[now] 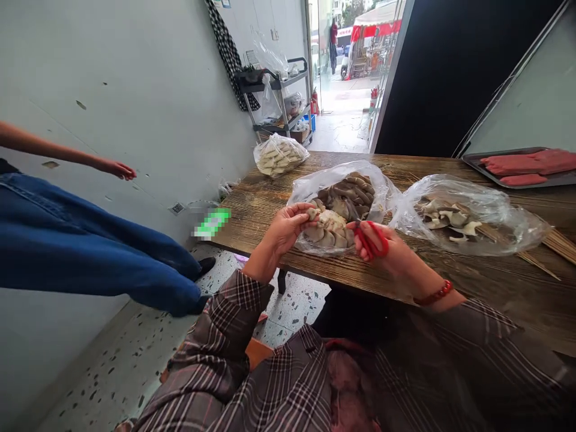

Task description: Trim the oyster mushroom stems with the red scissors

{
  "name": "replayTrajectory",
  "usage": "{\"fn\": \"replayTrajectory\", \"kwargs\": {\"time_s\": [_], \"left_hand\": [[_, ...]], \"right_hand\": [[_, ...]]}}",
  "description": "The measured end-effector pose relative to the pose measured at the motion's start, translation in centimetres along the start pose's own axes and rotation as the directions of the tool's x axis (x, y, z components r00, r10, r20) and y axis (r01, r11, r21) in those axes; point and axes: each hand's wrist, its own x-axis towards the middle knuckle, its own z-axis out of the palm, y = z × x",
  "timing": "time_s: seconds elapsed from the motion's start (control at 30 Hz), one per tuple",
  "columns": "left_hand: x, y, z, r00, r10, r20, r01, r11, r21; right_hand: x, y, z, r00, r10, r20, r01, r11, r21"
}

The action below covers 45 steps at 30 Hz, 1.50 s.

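Observation:
My left hand (288,229) pinches a small pale oyster mushroom piece (314,213) between thumb and fingertips. In my right hand (396,249) is a pair of scissors (378,241) with red handles; its blades are mostly hidden. Both hands are over the near side of an open clear plastic bag (302,191) on the wooden table. Grey-brown oyster mushrooms (353,193) fill the back of the bag, and a paler cluster lies between my hands. To the right, a second clear bag (499,222) holds a few cut mushroom pieces (454,217).
A bag of pale pieces (281,155) sits at the table's far left corner. Thin wooden sticks (562,245) lie at the right, below a dark tray (477,163) of pink-red meat (531,163). Another person in blue jeans (90,240) stands at the left. Behind is a shelf cart (284,84).

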Motion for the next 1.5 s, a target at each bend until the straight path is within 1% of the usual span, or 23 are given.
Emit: {"fn": "replayTrajectory", "kwargs": {"time_s": [0.1,0.2,0.27,0.37,0.43,0.47,0.5,0.57,0.6,0.67,0.77,0.83,0.9,1.0,1.07,1.1,1.13,1.2,1.23,1.3,1.33,1.4,1.5], "left_hand": [[0.2,0.4,1.6,0.998,0.019,0.055,-0.023,0.997,0.071],[1.2,0.6,4.6,0.987,0.042,0.157,-0.068,0.983,0.168],[2.3,0.4,7.5,0.968,0.052,0.246,-0.11,0.967,0.229],[4.5,-0.8,12.8,0.933,0.049,0.357,-0.165,0.938,0.304],[6.3,-2.0,16.4,0.922,0.042,0.384,-0.185,0.921,0.343],[7.3,-2.7,18.0,0.92,0.042,0.389,-0.193,0.913,0.359],[8.3,-3.4,19.5,0.922,0.058,0.383,-0.214,0.901,0.377],[10.1,-4.5,21.7,0.926,0.123,0.357,-0.277,0.864,0.421],[10.8,-4.9,22.4,0.926,0.134,0.353,-0.292,0.848,0.442],[11.7,-5.2,22.9,0.927,0.122,0.355,-0.29,0.833,0.471],[11.6,-4.7,21.8,0.931,0.071,0.357,-0.247,0.844,0.476],[10.6,-3.7,20.2,0.93,0.07,0.361,-0.241,0.858,0.453],[9.2,-2.6,18.0,0.925,0.094,0.368,-0.256,0.869,0.422],[6.9,-0.9,13.7,0.936,0.152,0.317,-0.278,0.872,0.404],[5.5,-0.2,10.3,0.955,0.185,0.231,-0.269,0.867,0.42],[4.9,0.1,8.4,0.964,0.201,0.175,-0.259,0.863,0.433],[4.3,0.2,6.5,0.969,0.215,0.117,-0.245,0.859,0.449],[3.1,0.1,2.7,0.97,0.241,0.022,-0.22,0.842,0.493],[2.5,-0.1,1.1,0.969,0.249,-0.004,-0.209,0.824,0.526],[1.6,-0.8,-1.7,0.965,0.26,-0.023,-0.193,0.769,0.609],[1.3,-1.3,-2.7,0.965,0.262,-0.023,-0.185,0.739,0.648],[1.1,-2.3,-3.9,0.966,0.258,-0.02,-0.173,0.701,0.692],[1.7,-3.5,-4.3,0.971,0.237,-0.017,-0.162,0.712,0.684]], "right_hand": [[-1.6,0.3,-3.1,0.984,-0.106,-0.141,0.115,0.992,0.059],[-2.9,0.5,-6.6,0.922,-0.206,-0.327,0.255,0.96,0.115],[-3.8,0.4,-8.9,0.856,-0.254,-0.451,0.339,0.934,0.116],[-5.0,0.2,-11.8,0.744,-0.295,-0.6,0.429,0.899,0.091],[-5.6,0.1,-13.0,0.686,-0.303,-0.661,0.473,0.877,0.089],[-5.8,0.0,-13.4,0.667,-0.301,-0.682,0.496,0.862,0.104],[-5.9,0.0,-13.7,0.656,-0.294,-0.695,0.518,0.845,0.13],[-5.9,0.1,-14.0,0.661,-0.271,-0.699,0.55,0.809,0.207],[-5.8,0.1,-14.0,0.669,-0.26,-0.697,0.562,0.79,0.245],[-5.6,0.2,-14.0,0.681,-0.25,-0.688,0.575,0.764,0.292],[-5.3,0.4,-14.1,0.68,-0.262,-0.684,0.599,0.737,0.313],[-5.3,0.4,-14.1,0.689,-0.278,-0.669,0.602,0.734,0.315],[-5.5,0.5,-14.0,0.704,-0.297,-0.645,0.589,0.751,0.298],[-5.9,0.6,-13.7,0.731,-0.325,-0.601,0.554,0.795,0.245],[-6.1,0.8,-13.4,0.74,-0.353,-0.572,0.541,0.819,0.194],[-6.2,1.0,-13.4,0.739,-0.37,-0.564,0.538,0.827,0.162],[-6.3,1.1,-13.3,0.749,-0.381,-0.542,0.527,0.839,0.138],[-6.4,1.3,-13.1,0.771,-0.387,-0.506,0.495,0.863,0.095],[-6.4,1.3,-12.8,0.785,-0.38,-0.49,0.474,0.877,0.079],[-6.6,1.2,-12.1,0.807,-0.364,-0.465,0.436,0.898,0.054],[-6.6,1.0,-11.5,0.82,-0.355,-0.448,0.419,0.907,0.047],[-6.8,0.7,-9.9,0.85,-0.344,-0.398,0.389,0.921,0.035],[-6.9,0.2,-7.2,0.889,-0.328,-0.319,0.342,0.94,-0.013]]}}
